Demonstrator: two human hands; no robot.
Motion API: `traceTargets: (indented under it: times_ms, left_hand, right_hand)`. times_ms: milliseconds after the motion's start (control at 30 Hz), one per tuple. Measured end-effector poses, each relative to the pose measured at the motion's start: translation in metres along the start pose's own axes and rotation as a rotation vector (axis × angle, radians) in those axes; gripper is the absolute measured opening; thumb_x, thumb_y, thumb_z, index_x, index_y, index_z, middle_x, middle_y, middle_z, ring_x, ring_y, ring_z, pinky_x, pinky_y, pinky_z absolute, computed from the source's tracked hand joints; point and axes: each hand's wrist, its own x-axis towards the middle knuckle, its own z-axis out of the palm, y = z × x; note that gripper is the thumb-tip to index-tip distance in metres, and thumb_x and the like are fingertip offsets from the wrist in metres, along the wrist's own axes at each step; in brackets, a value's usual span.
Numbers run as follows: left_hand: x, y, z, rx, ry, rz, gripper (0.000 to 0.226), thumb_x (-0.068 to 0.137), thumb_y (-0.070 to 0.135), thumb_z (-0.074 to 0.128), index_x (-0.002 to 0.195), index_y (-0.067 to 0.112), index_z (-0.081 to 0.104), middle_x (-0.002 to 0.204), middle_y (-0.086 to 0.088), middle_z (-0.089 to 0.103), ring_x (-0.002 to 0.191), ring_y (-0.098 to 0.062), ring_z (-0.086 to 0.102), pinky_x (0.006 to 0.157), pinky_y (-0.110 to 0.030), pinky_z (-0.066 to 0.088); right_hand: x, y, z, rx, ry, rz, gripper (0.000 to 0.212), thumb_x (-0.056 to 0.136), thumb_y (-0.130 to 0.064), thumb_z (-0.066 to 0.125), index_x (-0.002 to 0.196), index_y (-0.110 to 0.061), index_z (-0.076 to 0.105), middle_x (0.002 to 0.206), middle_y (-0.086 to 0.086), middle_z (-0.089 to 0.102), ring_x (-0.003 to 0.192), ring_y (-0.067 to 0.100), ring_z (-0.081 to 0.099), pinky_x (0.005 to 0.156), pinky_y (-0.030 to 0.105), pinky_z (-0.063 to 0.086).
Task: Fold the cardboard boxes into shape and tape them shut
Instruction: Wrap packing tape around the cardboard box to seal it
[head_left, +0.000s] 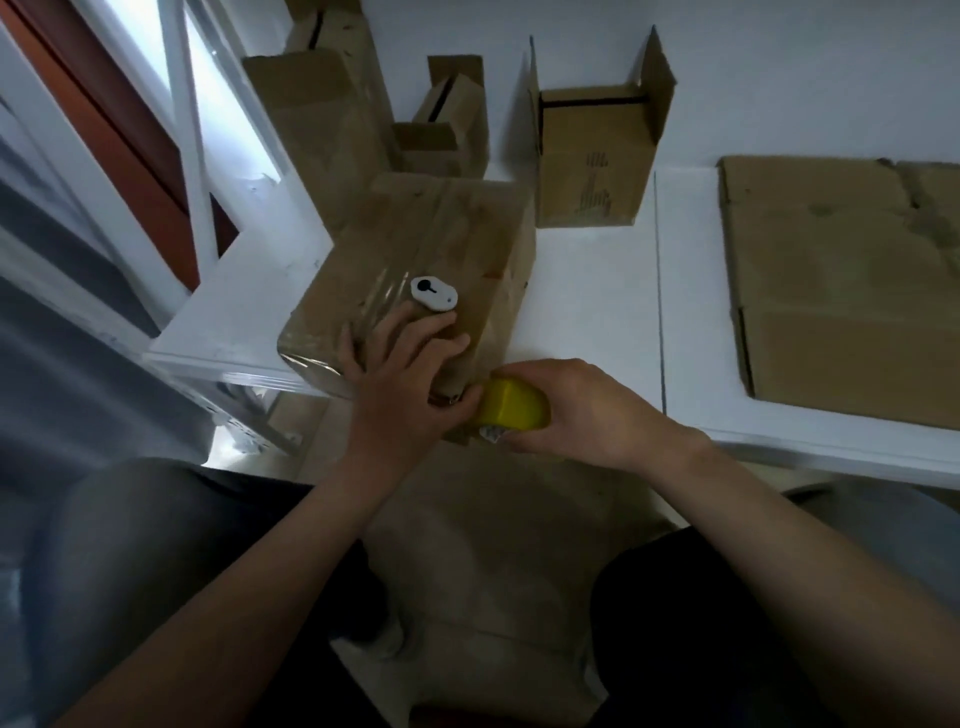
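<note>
At far left, a white frame (197, 156) slanting across a red-brown panel. Next, at the back left, 1 tall box (311, 130) standing against the wall. Just right of it, 2 small boxes (447, 130), one before the other, flaps partly up. Nearer, on the left corner of the white table (587, 312), the box (441, 244) being worked on: closed, lying at a slant, glossy clear tape over its top and down its near-left corner, near end overhanging the table edge. On its top, a white oval gadget (434, 293) with a black keyhole mark, just beyond the fingertips. Left hand (400, 384) laid on the near end of that box, fingers spread and fairly straight, pressing down on the taped top, thumb reaching toward the yellow dispenser (514, 410). Below, between the 2 dark-clad knees, more brown cardboard (493, 545) on the floor, blurred. Dispenser at the box's near-right edge, touching or almost touching the left thumb. Right hand (582, 410) wrapped over the dispenser from the right, fingers curled round it in a firm grip. Further back, an open box (592, 156) standing upright on the table, 2 flaps raised, dark print on its front, well apart from both hands. At far right, a flat sheet (841, 291) of cardboard lying on the table, creased, running out of view.
</note>
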Motion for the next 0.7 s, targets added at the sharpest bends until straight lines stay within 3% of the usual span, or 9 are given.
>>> traceTargets:
  times_ms: [133, 267, 333, 400, 500, 600, 700]
  left_hand:
    - [-0.011, -0.004, -0.006, -0.056, -0.041, -0.250, 0.047, 0.075, 0.065, 0.070, 0.118, 0.047, 0.063, 0.151, -0.002, 0.032, 0.145, -0.037, 0.024, 0.105, -0.074, 0.026]
    - [-0.017, -0.018, -0.012, -0.237, -0.023, -0.359, 0.064, 0.068, 0.066, 0.073, 0.125, 0.037, 0.065, 0.145, -0.001, 0.027, 0.137, -0.029, 0.027, 0.111, -0.054, 0.037]
    - [-0.019, -0.025, -0.017, -0.324, 0.026, -0.430, 0.076, 0.063, 0.065, 0.078, 0.130, 0.036, 0.059, 0.146, 0.001, 0.024, 0.136, -0.023, 0.028, 0.111, -0.037, 0.036]
    - [-0.023, -0.029, -0.019, -0.385, 0.059, -0.549, 0.094, 0.056, 0.066, 0.081, 0.139, 0.036, 0.047, 0.151, 0.007, 0.015, 0.141, -0.021, 0.025, 0.111, -0.033, 0.036]
    - [-0.031, -0.033, -0.020, -0.457, 0.076, -0.695, 0.121, 0.051, 0.070, 0.085, 0.150, 0.035, 0.026, 0.159, 0.009, 0.001, 0.149, -0.023, 0.014, 0.110, -0.020, 0.027]
    - [-0.034, -0.035, -0.021, -0.466, 0.061, -0.787, 0.131, 0.048, 0.075, 0.083, 0.154, 0.031, 0.019, 0.158, 0.003, 0.010, 0.145, -0.019, 0.020, 0.100, -0.012, 0.023]
    - [-0.033, -0.039, -0.026, -0.601, 0.057, -0.845, 0.131, 0.045, 0.066, 0.091, 0.152, 0.031, 0.022, 0.151, 0.002, 0.028, 0.134, -0.019, 0.043, 0.104, -0.030, 0.046]
  right_hand:
    - [0.013, -0.008, -0.008, -0.100, -0.057, -0.033, 0.075, 0.064, -0.087, 0.059, 0.130, -0.058, 0.037, 0.123, -0.023, 0.061, 0.098, -0.003, 0.050, 0.082, 0.025, 0.048]
    - [0.046, -0.017, -0.030, -0.070, 0.109, -0.082, 0.072, 0.076, -0.085, 0.050, 0.133, -0.042, 0.058, 0.117, -0.023, 0.056, 0.103, -0.002, 0.048, 0.085, 0.018, 0.041]
    - [0.069, -0.017, -0.042, -0.108, 0.241, -0.084, 0.062, 0.090, -0.069, 0.051, 0.136, -0.030, 0.062, 0.131, -0.007, 0.057, 0.120, 0.013, 0.047, 0.101, 0.027, 0.037]
    - [0.095, -0.012, -0.052, -0.192, 0.277, -0.030, 0.049, 0.097, -0.054, 0.055, 0.141, -0.031, 0.057, 0.148, 0.006, 0.048, 0.136, 0.030, 0.038, 0.111, 0.036, 0.028]
    - [0.132, 0.001, -0.057, -0.217, 0.205, 0.119, 0.053, 0.099, -0.057, 0.050, 0.149, -0.039, 0.045, 0.164, 0.009, 0.025, 0.150, 0.037, 0.019, 0.119, 0.050, 0.022]
    - [0.156, 0.011, -0.052, -0.155, 0.174, 0.169, 0.060, 0.097, -0.063, 0.049, 0.152, -0.041, 0.039, 0.163, 0.015, 0.028, 0.152, 0.035, 0.018, 0.123, 0.048, 0.019]
    - [0.162, 0.011, -0.047, 0.028, 0.167, 0.193, 0.075, 0.087, -0.067, 0.063, 0.152, -0.039, 0.041, 0.145, 0.012, 0.050, 0.134, 0.030, 0.047, 0.115, 0.044, 0.039]
